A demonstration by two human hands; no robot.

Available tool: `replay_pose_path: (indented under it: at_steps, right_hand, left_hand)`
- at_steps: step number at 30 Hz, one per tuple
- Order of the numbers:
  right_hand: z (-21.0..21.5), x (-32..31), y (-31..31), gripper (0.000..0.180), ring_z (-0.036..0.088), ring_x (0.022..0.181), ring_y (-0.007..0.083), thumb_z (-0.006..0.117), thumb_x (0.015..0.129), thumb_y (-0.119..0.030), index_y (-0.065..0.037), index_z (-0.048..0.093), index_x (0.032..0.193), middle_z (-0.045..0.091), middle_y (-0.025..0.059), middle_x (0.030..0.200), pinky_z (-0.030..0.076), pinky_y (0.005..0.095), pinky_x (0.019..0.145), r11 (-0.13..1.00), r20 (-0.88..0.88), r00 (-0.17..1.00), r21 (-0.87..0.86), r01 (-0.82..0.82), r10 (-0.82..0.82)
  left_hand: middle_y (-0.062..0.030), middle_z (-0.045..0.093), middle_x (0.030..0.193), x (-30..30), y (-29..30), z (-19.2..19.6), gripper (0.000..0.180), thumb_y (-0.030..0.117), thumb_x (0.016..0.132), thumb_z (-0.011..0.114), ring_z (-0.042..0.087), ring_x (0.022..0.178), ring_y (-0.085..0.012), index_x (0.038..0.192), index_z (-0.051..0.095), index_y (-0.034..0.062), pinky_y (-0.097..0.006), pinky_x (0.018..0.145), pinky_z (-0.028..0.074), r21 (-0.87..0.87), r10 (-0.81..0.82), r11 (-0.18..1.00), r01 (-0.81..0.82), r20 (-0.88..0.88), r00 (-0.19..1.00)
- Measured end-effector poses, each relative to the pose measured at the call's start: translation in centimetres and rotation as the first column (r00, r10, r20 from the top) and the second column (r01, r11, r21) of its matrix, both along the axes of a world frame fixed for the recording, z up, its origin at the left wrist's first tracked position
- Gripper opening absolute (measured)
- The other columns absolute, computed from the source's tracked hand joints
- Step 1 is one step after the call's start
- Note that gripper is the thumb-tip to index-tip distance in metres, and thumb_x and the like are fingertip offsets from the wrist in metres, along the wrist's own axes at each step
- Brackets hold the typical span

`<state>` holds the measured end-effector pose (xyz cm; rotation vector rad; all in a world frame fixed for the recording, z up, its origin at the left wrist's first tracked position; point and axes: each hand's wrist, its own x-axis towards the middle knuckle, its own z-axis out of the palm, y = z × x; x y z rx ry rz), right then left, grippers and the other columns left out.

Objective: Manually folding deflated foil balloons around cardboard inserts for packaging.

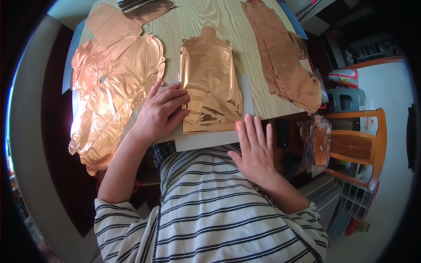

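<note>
Hands are set apart, neither clamped on anything. Our left hand (161,109) rests with curved, spread fingers at the left edge of the centre foil piece (209,81). Our right hand (256,151) lies flat, fingers extended, near its lower right corner; at the index fingertip is an orange-red object (237,125) too small to identify.

The centre foil piece is directly in front of us on a white sheet (206,142), at the near side of the tabletop (247,55). The sheet projects past the foil on the right and beyond the near tabletop edge, toward our striped shirt (219,210). Open room lies past the foil's far end and in a wide strip on its right, up to the right foil piece (283,59). Clearance to the left foil pieces (116,79) is narrower, and our left hand occupies it.

All foil is copper-coloured. The centre foil piece is glossy and roughly rectangular, with shallow creases and a rounded tab at the far end. The left foil pieces are heavily crinkled, with irregular outlines; the right foil piece is long, duller and curved. Tabletop surface: pale, streaked wood grain.
</note>
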<state>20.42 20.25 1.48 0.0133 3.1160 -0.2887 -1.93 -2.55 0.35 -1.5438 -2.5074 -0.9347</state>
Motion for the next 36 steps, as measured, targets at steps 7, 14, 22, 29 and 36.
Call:
replay_pose_path:
  at_steps: [7, 14, 22, 29, 36]
  right_hand:
    - [3.0, -5.7, 1.0, 0.071, 0.031, 0.148, 0.0442, 0.059, 0.098, -0.042, 0.006, 0.041, 0.148, 0.034, 0.0283, 0.158, 0.019, 0.0623, 0.119, 0.967, -0.237, 0.971, -0.235, -0.097, 0.040]
    - [-0.9, -12.8, -2.5, 0.079, 0.030, 0.150, 0.0364, 0.059, 0.096, -0.049, 0.003, 0.039, 0.152, 0.036, 0.0232, 0.159, 0.018, 0.0560, 0.122, 0.949, -0.147, 0.953, -0.132, -0.285, 0.266]
    - [-1.4, -12.4, -2.5, 0.090, 0.020, 0.155, 0.0328, 0.054, 0.094, -0.061, 0.000, 0.033, 0.156, 0.026, 0.0193, 0.166, 0.010, 0.0544, 0.125, 0.956, -0.111, 0.952, -0.036, -0.290, 0.285]
    - [-1.2, -12.5, -2.5, 0.094, 0.018, 0.156, 0.0346, 0.052, 0.093, -0.065, 0.001, 0.033, 0.156, 0.023, 0.0209, 0.167, 0.008, 0.0553, 0.125, 0.952, -0.086, 0.952, -0.064, -0.300, 0.294]
    - [-1.3, -12.4, -2.4, 0.098, 0.023, 0.153, 0.0397, 0.068, 0.085, -0.061, 0.002, 0.036, 0.153, 0.029, 0.0247, 0.162, 0.014, 0.0586, 0.123, 0.941, -0.156, 0.948, -0.155, -0.300, 0.277]
  left_hand:
    - [-0.0073, 0.069, 0.123, 0.0, -0.1, -0.1, 0.038, 0.016, 0.082, 0.080, 0.060, 0.129, -0.0281, 0.119, 0.072, 0.0087, -0.054, 0.120, 0.030, -0.004, 0.005, 1.000, -0.005, 0.007, 1.000]
    - [-0.0053, 0.069, 0.120, 0.1, 0.0, -0.2, 0.033, 0.019, 0.084, 0.078, 0.060, 0.127, -0.0261, 0.115, 0.073, 0.0098, -0.054, 0.120, 0.030, 0.013, 0.024, 1.000, -0.024, -0.004, 1.000]
    - [-0.0056, 0.069, 0.121, -0.7, 0.1, 0.7, 0.031, 0.022, 0.084, 0.076, 0.058, 0.130, -0.0265, 0.113, 0.073, 0.0111, -0.055, 0.120, 0.028, -0.017, 0.033, 0.999, -0.034, -0.021, 0.999]
    - [-0.0063, 0.069, 0.121, -5.8, 1.3, 0.4, 0.028, 0.024, 0.085, 0.075, 0.055, 0.132, -0.0295, 0.109, 0.073, 0.0098, -0.057, 0.120, 0.029, -0.064, 0.027, 0.997, -0.042, -0.211, 0.977]
    - [-0.0091, 0.063, 0.124, -3.2, 2.4, 0.8, 0.036, 0.017, 0.080, 0.078, 0.058, 0.125, -0.0312, 0.115, 0.070, 0.0084, -0.055, 0.117, 0.035, 0.041, -0.045, 0.997, 0.060, -0.303, 0.952]
